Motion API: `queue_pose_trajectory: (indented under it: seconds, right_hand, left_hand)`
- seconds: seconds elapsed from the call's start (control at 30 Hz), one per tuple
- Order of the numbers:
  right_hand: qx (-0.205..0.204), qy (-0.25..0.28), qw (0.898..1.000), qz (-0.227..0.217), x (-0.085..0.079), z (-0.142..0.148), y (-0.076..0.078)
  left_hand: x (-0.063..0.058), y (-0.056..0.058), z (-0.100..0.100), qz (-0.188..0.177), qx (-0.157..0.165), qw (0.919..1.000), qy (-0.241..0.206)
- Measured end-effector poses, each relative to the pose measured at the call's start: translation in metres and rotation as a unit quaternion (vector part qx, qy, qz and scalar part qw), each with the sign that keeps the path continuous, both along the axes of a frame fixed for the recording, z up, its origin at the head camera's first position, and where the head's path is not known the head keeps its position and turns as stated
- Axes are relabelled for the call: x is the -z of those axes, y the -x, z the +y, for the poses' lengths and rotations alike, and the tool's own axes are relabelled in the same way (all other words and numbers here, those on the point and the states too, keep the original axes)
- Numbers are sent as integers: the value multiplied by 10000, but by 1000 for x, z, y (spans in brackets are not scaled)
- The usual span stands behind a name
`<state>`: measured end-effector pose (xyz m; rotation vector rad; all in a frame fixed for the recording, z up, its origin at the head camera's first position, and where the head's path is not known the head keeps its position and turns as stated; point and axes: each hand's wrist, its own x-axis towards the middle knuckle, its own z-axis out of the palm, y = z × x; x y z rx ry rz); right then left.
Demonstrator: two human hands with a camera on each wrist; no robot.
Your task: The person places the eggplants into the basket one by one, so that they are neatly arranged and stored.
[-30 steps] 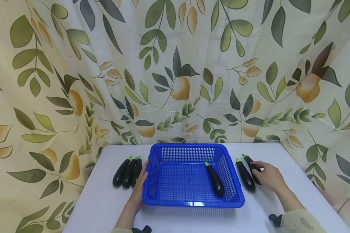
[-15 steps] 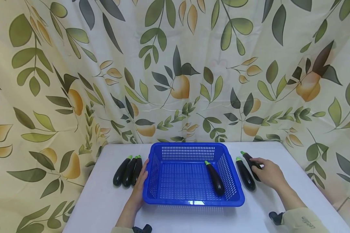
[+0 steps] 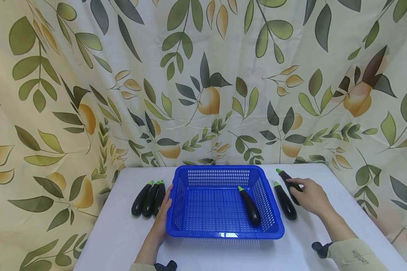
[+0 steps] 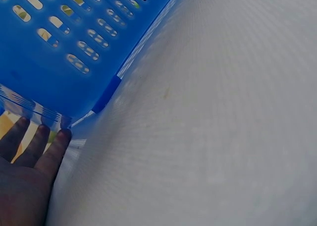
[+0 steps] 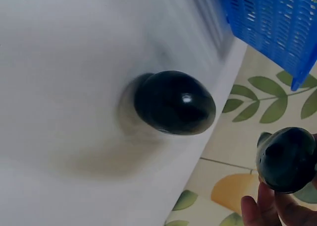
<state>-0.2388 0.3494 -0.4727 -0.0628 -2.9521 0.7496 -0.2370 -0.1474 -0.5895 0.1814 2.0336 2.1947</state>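
Note:
My left hand point(image 3: 161, 218) lies along the left wall of a blue plastic basket point(image 3: 224, 236), its straight fingers touching the side; the left wrist view has these fingertips against the basket's wall point(image 4: 54, 82). Inside the basket, toward the right, lies one eggplant point(image 3: 250, 207) with a green stem end. My right hand point(image 3: 310, 195) grips another eggplant point(image 3: 283, 176) round its middle, right of the basket. In the right wrist view this held eggplant point(image 5: 287, 160) shows its round end above the fingers. Between hand and basket, a further eggplant point(image 3: 285, 203) lies on the table.
Three eggplants point(image 3: 150, 199) lie side by side on the white table point(image 3: 112, 233), left of the basket and close to my left hand. A leaf-and-fruit patterned curtain point(image 3: 203, 131) hangs behind the table and along both sides.
My right hand has lifted its eggplant and shifted it slightly up and left in the head view. The left hand and the basket have stayed in place.

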Motion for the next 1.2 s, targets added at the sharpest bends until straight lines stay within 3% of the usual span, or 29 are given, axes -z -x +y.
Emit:
queue_pose_trajectory:
  seconds: [0.5, 1.2]
  right_hand:
    - [-135, 57, 9997, 214, -24, -25, -6]
    - [-437, 101, 9976, 522, -40, -64, -16]
  left_hand:
    - [-2, -1, 1, 28, 8, 10000, 0]
    - [-1, -2, 1, 36, 48, 10000, -46]
